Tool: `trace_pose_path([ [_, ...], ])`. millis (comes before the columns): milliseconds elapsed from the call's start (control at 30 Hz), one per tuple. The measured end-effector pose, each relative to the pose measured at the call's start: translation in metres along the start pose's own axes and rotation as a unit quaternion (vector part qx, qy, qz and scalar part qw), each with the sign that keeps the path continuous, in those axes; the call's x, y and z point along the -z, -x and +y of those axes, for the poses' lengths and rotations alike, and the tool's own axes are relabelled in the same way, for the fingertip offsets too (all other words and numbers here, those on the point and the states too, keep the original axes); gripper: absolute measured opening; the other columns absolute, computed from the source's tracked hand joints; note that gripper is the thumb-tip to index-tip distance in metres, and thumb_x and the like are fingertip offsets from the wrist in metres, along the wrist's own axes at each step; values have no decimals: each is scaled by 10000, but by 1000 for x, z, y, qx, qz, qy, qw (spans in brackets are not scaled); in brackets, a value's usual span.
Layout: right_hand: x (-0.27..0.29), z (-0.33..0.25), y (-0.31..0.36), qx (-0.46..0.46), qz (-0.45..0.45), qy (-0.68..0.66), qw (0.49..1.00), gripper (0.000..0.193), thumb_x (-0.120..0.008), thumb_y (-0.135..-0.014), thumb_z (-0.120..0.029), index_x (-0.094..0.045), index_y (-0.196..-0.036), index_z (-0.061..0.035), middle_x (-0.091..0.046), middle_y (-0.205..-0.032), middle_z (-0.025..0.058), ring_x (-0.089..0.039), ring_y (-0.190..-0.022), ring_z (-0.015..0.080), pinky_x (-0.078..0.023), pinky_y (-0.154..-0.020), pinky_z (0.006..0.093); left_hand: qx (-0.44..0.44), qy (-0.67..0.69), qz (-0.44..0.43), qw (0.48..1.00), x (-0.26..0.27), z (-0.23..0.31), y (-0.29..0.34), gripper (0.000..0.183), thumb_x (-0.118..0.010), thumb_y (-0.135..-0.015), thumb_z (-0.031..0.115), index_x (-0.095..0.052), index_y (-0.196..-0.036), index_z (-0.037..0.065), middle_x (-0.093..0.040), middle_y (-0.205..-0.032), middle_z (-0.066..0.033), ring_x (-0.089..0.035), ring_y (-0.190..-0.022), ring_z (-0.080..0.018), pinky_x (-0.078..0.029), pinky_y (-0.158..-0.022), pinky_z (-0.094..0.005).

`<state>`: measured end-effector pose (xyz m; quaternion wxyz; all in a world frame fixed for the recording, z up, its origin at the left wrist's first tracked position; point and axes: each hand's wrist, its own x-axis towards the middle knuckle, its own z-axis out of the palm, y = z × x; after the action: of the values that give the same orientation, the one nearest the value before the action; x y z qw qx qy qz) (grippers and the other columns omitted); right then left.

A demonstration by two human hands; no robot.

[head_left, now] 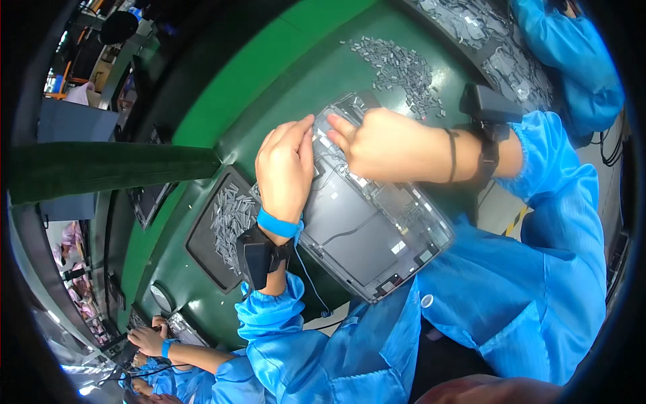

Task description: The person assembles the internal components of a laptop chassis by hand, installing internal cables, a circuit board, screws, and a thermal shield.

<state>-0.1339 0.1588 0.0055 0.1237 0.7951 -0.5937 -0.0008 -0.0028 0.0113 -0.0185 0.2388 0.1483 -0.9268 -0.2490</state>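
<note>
An opened laptop casing (350, 232), grey with thin cables and small parts along its rim, lies slanted in front of me. My left hand (284, 168), a blue band and a black device at its wrist, is at its far left corner. Its fingers are drawn together; anything between them is hidden. From the right, my right hand (387, 145) reaches over the casing's far end. Two of its fingertips point at the far edge, slightly apart, and the other fingers are curled. Nothing shows between those tips.
Left of the casing, a dark tray (202, 232) holds many small grey strips. A loose pile of small grey pieces (397, 71) covers the far green table. Thin grey parts (508, 64) fill a far-right bin, beside a blue-sleeved person (579, 67). Another person's hands (151, 337) work lower left.
</note>
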Motion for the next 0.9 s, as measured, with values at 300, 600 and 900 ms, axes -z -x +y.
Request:
trace_pose_path([
  [300,8,4,62,-176,196,-263,928,447,-596,-797,-14,-568,-1243,-27,-489,-1393,181,-570,-1031,335,-474,-886,410,253,199,152,934,45,20,104,441,-579,-920,44,-462,-1345,14,-536,-1253,-101,-533,-1061,-179,-449,-904,-300],
  [600,-7,-68,94,-274,96,-340,895,554,-606,-907,-231,-448,-1360,46,-286,-1523,246,-208,-1431,407,-188,-1123,510,369,455,-34,809,42,44,161,403,-566,-959,101,-445,-1329,-4,-620,-1124,-67,-592,-946,-118,-500,-779,-260],
  [900,-25,-76,98,-312,126,-391,857,531,-541,-935,-248,-451,-1407,-21,-258,-1559,196,-197,-1438,405,-173,-1127,514,325,337,-41,883,35,54,164,346,-518,-985,131,-493,-1285,-40,-621,-1052,-71,-566,-940,-129,-446,-866,-285],
])
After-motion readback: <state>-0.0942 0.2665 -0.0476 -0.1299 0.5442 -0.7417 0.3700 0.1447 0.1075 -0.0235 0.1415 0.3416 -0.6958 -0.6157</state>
